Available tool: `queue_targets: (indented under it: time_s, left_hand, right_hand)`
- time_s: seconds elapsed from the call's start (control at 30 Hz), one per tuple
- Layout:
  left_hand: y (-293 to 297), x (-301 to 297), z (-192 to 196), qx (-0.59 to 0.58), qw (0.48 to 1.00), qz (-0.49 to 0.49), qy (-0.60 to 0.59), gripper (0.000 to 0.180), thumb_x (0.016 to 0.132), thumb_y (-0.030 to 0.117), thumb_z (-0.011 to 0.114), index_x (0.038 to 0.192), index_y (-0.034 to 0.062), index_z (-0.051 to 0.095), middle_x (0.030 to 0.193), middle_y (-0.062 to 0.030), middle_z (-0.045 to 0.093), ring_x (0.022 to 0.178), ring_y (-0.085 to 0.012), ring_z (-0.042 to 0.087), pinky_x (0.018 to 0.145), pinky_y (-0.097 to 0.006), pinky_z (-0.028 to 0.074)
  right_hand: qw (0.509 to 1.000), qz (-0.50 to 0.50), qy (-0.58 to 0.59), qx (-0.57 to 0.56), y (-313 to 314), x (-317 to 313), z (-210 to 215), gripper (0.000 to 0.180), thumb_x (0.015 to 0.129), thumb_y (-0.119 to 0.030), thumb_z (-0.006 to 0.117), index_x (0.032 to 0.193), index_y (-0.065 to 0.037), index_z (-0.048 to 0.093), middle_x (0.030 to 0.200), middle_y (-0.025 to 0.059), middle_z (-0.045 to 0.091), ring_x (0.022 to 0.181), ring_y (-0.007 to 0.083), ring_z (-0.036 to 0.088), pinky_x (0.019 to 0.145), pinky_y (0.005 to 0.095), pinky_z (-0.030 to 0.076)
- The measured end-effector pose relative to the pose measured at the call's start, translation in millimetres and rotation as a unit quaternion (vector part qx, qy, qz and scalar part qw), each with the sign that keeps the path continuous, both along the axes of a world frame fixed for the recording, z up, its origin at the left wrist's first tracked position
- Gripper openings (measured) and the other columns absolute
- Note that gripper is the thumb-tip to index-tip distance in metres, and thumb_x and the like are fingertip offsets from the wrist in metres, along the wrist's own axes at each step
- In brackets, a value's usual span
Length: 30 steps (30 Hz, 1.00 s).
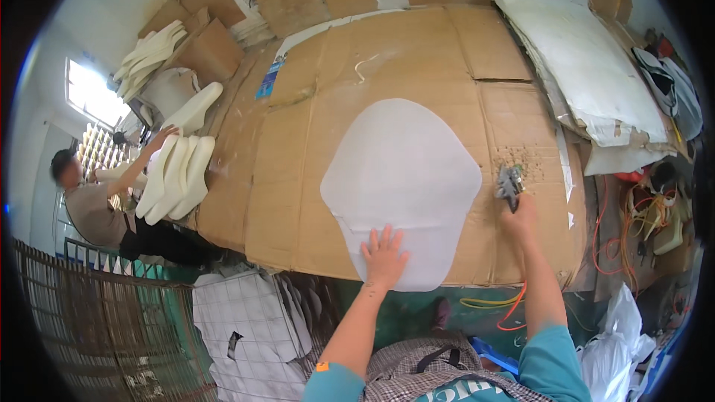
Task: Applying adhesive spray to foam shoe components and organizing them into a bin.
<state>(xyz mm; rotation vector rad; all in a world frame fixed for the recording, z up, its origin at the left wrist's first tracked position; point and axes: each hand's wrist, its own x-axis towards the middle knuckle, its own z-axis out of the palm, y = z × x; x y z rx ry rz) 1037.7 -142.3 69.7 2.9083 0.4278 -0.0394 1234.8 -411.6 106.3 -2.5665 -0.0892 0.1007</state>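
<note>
A pale grey sheet (402,179), cut wide at the far end and narrow at the near end, lies flat on the cardboard-covered table (283,179). My left hand (384,257) rests on its near part, palm down, with the fingers spread. To the right of the sheet, my right hand (520,216) is closed round the grip of a spray gun (511,184). The gun has a dark handle, a grey encrusted body and brass-coloured fittings. It is held over the cardboard beside a patch of brown specks (525,160), apart from the sheet.
Cream foam pieces (179,179) stand at the table's left edge, where another person (100,201) reaches toward them. White sheets (581,59) are stacked at the back right. An orange hose (514,316) hangs below the near edge. A plastic bag (617,339) sits at lower right.
</note>
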Motion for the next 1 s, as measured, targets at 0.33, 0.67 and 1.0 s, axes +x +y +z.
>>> queue_targets:
  time_s: [0.33, 0.67, 1.0]
  left_hand:
    - [42, -3, -3, 0.023, 0.997, 0.079, 0.01, 0.05, 0.083, 0.035, 0.05, 0.13, 0.0256, 0.038, 0.141, -0.0037, 0.027, 0.13, -0.0368, 0.017, 0.098, -0.063, 0.017]
    - [58, 32, 3, -0.167, 0.9, 0.403, 0.02, 0.029, 0.067, 0.024, 0.064, 0.083, 0.0, 0.06, 0.088, -0.0172, 0.062, 0.085, -0.0328, 0.058, 0.075, -0.04, 0.045]
    - [79, 26, -35, -0.355, 0.759, 0.529, -0.135, 0.023, 0.065, 0.02, 0.066, 0.075, -0.0001, 0.06, 0.077, -0.0134, 0.063, 0.072, -0.028, 0.06, 0.068, -0.039, 0.046]
  right_hand:
    - [0.986, 0.116, -0.091, -0.083, -17, -10, -2, 0.036, 0.062, -0.004, 0.063, 0.095, -0.003, 0.051, 0.1, 0.0173, 0.048, 0.093, 0.0328, 0.048, 0.08, 0.0402, 0.041]
    - [0.974, 0.196, -0.077, 0.082, 83, -31, -9, 0.032, 0.065, -0.005, 0.062, 0.095, -0.002, 0.054, 0.093, 0.0154, 0.052, 0.094, 0.033, 0.048, 0.083, 0.04, 0.041]
    - [0.941, 0.315, -0.106, 0.055, 100, -68, -11, 0.037, 0.061, -0.004, 0.064, 0.097, -0.003, 0.053, 0.109, 0.0159, 0.048, 0.108, 0.0358, 0.042, 0.091, 0.0425, 0.037]
